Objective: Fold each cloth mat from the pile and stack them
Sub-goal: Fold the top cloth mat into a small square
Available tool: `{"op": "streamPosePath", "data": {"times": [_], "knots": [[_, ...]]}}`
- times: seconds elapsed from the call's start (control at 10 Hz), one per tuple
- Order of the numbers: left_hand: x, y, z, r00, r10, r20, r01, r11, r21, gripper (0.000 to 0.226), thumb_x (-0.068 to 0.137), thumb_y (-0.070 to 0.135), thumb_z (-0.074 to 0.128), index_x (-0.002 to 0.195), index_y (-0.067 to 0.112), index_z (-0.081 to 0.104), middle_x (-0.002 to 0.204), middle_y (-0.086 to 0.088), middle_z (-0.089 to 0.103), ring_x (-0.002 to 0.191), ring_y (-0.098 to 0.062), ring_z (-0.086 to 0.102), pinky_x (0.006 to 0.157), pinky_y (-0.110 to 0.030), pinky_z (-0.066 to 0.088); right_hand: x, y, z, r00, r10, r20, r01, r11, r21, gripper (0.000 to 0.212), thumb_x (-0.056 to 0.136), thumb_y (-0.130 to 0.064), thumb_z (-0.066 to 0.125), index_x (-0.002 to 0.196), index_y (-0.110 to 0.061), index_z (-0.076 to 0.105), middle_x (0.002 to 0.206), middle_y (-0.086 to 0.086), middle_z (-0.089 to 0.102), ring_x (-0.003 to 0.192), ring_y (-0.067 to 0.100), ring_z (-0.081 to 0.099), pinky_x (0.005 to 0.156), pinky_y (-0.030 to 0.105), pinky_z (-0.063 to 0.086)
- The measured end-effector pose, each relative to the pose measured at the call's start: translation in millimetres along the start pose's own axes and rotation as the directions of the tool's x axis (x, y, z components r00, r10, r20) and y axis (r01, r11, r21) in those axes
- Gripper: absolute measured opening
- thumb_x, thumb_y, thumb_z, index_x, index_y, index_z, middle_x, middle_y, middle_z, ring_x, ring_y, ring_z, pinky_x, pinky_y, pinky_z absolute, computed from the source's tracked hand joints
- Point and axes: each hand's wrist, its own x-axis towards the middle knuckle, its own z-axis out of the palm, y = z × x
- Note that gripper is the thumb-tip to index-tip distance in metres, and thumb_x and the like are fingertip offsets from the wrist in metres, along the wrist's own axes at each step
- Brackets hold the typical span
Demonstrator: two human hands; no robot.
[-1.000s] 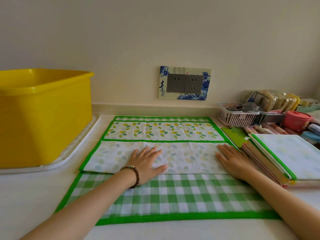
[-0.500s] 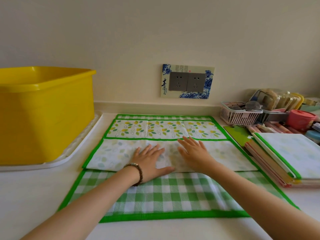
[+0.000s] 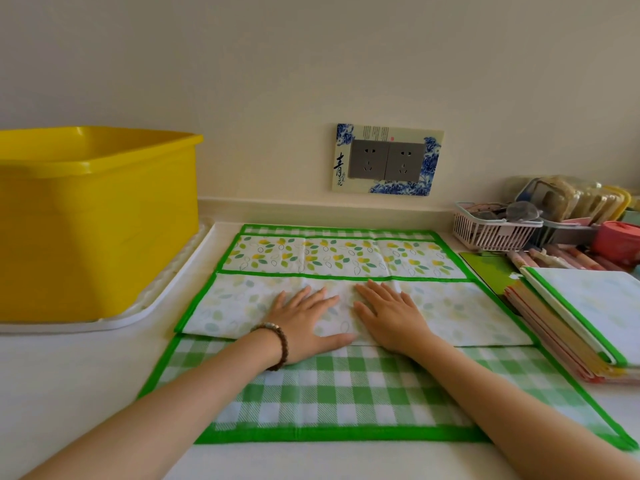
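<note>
Currently, your left hand (image 3: 304, 327) and right hand (image 3: 388, 320) lie flat, fingers straight, pressing the folded flap (image 3: 242, 303) of the mat (image 3: 346, 393) on the counter (image 3: 86, 393), apparently creasing the first fold; next, lift the near checked edge over it.

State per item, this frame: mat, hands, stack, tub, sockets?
green mat: spread flat, one flap folded over, folding unfinished.
left hand: fingers straight, pressing flat on the flap.
right hand: fingers straight, pressing flat on the flap, beside the left.
stack of folded mats: folded, piled right of the mat.
yellow tub: upright on white tray; contents hidden.
wall sockets: nothing plugged in.
</note>
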Motion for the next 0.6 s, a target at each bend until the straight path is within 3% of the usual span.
{"op": "streamPosePath", "data": {"times": [0.2, 0.3, 0.6], "knots": [[-19, -35, -6, 1.0, -0.019, 0.017, 0.019, 0.999, -0.032, 0.085, 0.068, 0.09, 0.017, 0.143, 0.053, 0.005, 0.156, 0.018, -0.006, 0.144, -0.01, -0.011, 0.115, -0.049, -0.009, 0, 1, -1, 1.0, -0.008, 0.012, 0.008, 1.0, 0.002, 0.056, 0.098, -0.052, 0.017, 0.15, -0.033, 0.011, 0.159, -0.008, 0.007, 0.146, 0.012, 0.002, 0.119, 0.037, -0.001], [-30, -57, -9, 0.999, -0.054, 0.008, 0.054, 0.997, -0.059, 0.098, 0.049, 0.097, 0.007, 0.14, 0.058, 0.004, 0.156, 0.02, -0.006, 0.144, -0.009, -0.011, 0.115, -0.05, -0.011, 0, 1, -1, 1.0, -0.011, 0.016, 0.011, 1.0, -0.002, 0.056, 0.098, -0.053, 0.016, 0.15, -0.034, 0.01, 0.159, -0.008, 0.006, 0.146, 0.012, 0.002, 0.119, 0.037, -0.001], [-49, -83, -17, 0.992, -0.128, 0.011, 0.128, 0.987, -0.092, 0.115, 0.037, 0.102, 0.005, 0.142, 0.054, 0.007, 0.157, 0.016, -0.004, 0.145, -0.015, -0.007, 0.116, -0.045, -0.006, 0, 2, 0, 1.0, 0.0, 0.018, 0.0, 1.0, -0.008, 0.055, 0.098, -0.052, 0.017, 0.15, -0.035, 0.011, 0.159, -0.009, 0.006, 0.146, 0.012, 0.002, 0.119, 0.037, 0.0]]}}
